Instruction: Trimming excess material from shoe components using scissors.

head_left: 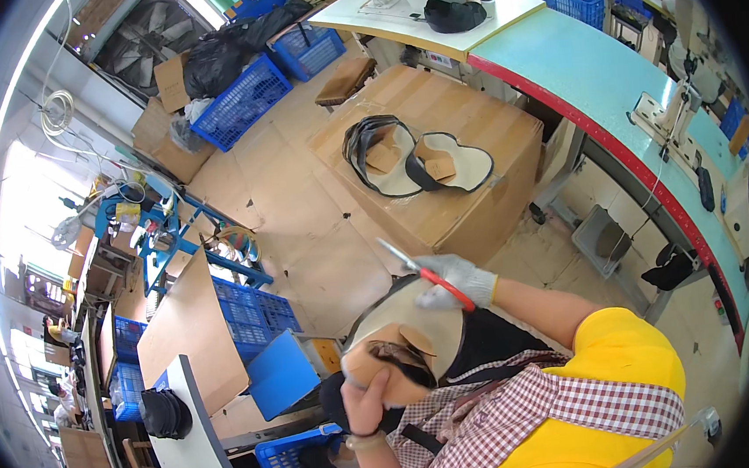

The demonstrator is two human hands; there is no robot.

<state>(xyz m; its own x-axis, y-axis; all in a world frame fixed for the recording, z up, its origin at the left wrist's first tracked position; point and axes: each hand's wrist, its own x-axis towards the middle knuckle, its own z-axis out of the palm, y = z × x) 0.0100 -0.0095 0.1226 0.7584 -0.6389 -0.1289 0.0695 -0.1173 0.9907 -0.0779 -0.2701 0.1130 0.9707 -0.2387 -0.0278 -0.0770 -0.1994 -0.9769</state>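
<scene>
My right hand [449,283], in a pale glove, is closed around red-handled scissors [431,280]; their metal blades point up and away to the left. My left hand [366,404], bare with a band at the wrist, grips a tan, curved flat piece [394,364] with a dark strip showing at its opening. Beneath and behind this piece, a cream sheet-like workpiece with black edging [389,312] lies across my lap. The scissors are above that workpiece, and I cannot tell whether the blades touch it. Black cloth hangs at its right side.
Two cream, black-edged pieces [457,161] with tan inserts lie on a large cardboard box [372,208] ahead. A turquoise table [573,77] with sewing machines curves along the right. Blue crates [241,104] stand far left. At near left are a white table edge [192,424] and a blue crate [274,462].
</scene>
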